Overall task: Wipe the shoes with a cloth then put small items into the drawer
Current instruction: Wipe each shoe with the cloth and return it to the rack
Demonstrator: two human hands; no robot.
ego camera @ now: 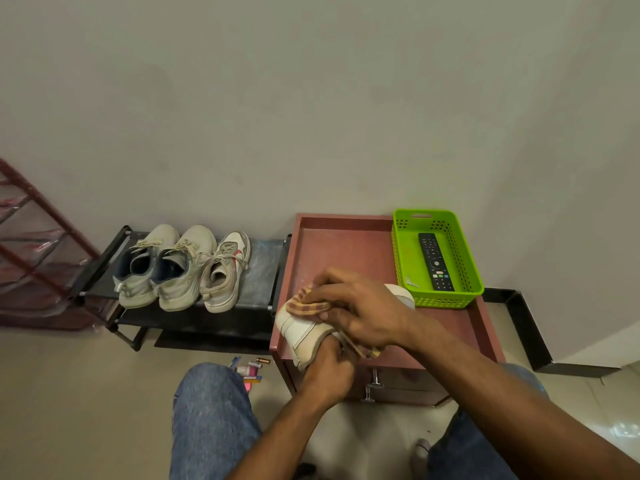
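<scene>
White shoe (304, 332) sits tilted over the cabinet's (346, 251) front edge; our left hand (327, 372) grips its underside while our right hand (360, 311) presses the checked cloth (308, 304) onto it, fingers curled around the cloth.

Both forearms reach forward from the lower edge of the view. The left hand (325, 370) is curled in a grip, knuckles up, just below the right hand (360, 311). The right lies palm down with fingers bent, apparently pinching something beneath them. Denim-clad knees flank the arms.
</scene>
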